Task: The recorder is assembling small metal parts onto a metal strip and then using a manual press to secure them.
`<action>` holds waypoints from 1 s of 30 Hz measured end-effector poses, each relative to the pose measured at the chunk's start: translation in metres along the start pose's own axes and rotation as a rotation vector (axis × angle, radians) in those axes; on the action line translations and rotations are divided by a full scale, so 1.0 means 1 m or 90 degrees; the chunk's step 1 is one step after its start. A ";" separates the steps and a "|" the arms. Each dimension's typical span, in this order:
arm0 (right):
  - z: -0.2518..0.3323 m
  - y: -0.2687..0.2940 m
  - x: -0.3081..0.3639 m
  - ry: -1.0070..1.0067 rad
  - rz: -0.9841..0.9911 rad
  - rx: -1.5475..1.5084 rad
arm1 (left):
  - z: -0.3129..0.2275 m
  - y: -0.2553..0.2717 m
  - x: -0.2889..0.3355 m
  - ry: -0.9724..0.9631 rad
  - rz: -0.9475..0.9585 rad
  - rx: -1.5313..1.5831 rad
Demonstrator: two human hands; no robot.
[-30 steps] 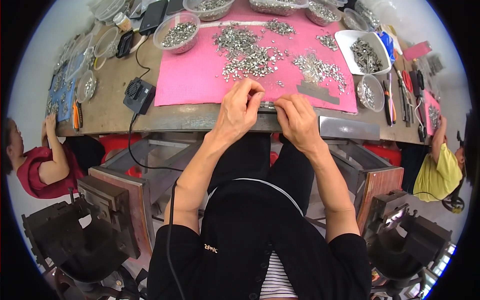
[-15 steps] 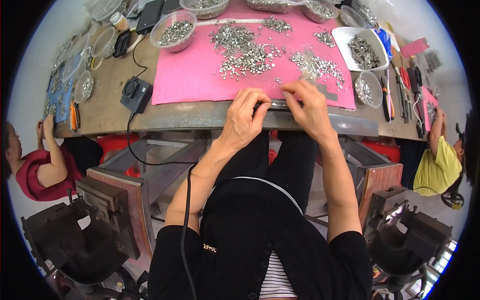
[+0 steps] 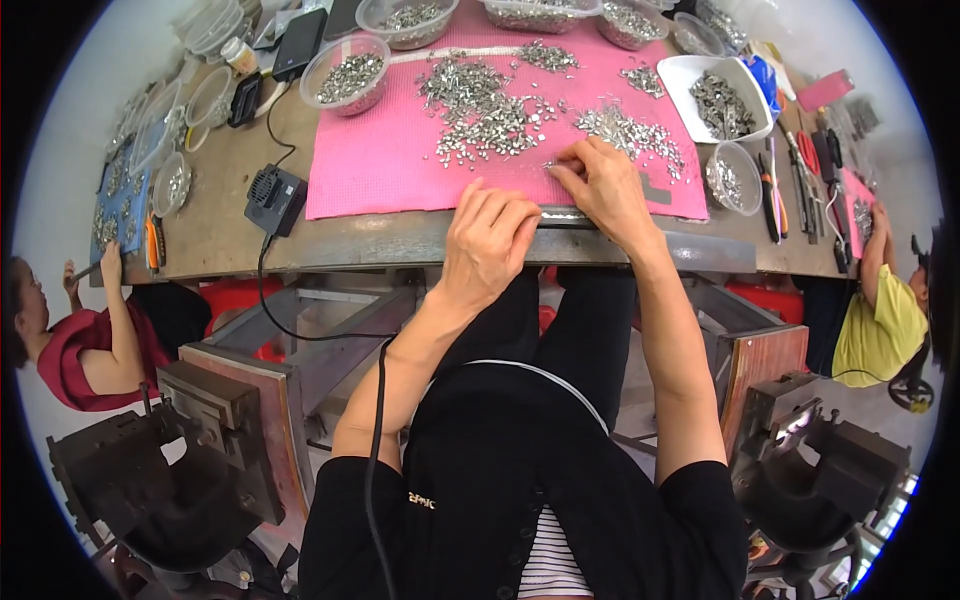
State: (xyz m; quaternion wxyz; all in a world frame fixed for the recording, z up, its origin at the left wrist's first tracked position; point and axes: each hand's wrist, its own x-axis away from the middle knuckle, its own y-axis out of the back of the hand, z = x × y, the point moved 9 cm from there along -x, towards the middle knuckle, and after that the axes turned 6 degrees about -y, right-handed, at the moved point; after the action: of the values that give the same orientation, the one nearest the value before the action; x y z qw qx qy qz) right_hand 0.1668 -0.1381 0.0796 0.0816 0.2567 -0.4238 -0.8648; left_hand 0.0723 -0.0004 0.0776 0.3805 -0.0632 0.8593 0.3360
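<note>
A narrow metal bar (image 3: 567, 215) with a row of shiny bits lies along the near edge of the pink mat (image 3: 390, 185). At its left end my left hand (image 3: 488, 237) is closed, fingers curled and thumb pressed in; what it pinches is hidden. My right hand (image 3: 608, 190) reaches over the bar onto the mat. Its thumb and forefinger are pinched together, with a tiny bright metal piece (image 3: 552, 169) at their tips. Farther back lie loose heaps of small silvery metal parts (image 3: 490, 130), and another heap (image 3: 630, 135) sits just beyond the right hand.
Tubs of metal parts (image 3: 345, 97) line the back; a white tray (image 3: 672, 85) and a round tub (image 3: 750, 180) stand right. A black device (image 3: 275, 200) trails a cable (image 3: 262, 290) past my left arm. Pliers (image 3: 769, 200) lie right. Co-workers sit on both sides.
My right hand has moved from above the bar forward and slightly left onto the mat. My left hand stays at the bar's left end. The left co-worker's hands have shifted.
</note>
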 end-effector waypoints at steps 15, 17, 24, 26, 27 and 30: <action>-0.016 0.003 0.007 -0.051 0.085 0.089 | 0.041 -0.045 -0.055 0.045 0.120 -0.099; -0.017 0.007 0.008 -0.055 0.054 -0.008 | 0.045 -0.049 -0.056 0.043 0.128 -0.097; -0.011 0.008 0.008 -0.001 0.073 0.041 | 0.038 -0.046 -0.057 0.012 0.149 -0.094; -0.013 0.010 0.009 0.010 0.057 0.046 | 0.035 -0.044 -0.057 -0.006 0.151 -0.103; -0.013 0.009 0.010 0.010 0.057 0.046 | 0.035 -0.040 -0.056 -0.012 0.152 -0.107; -0.009 0.013 0.012 0.041 0.019 0.032 | 0.038 -0.031 -0.048 -0.007 0.161 -0.111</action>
State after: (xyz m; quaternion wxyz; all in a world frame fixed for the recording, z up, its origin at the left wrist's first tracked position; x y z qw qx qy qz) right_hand 0.1606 -0.1570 0.0805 0.1015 0.2802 -0.4465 -0.8437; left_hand 0.1404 -0.0070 0.0764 0.3330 0.0146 0.8257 0.4552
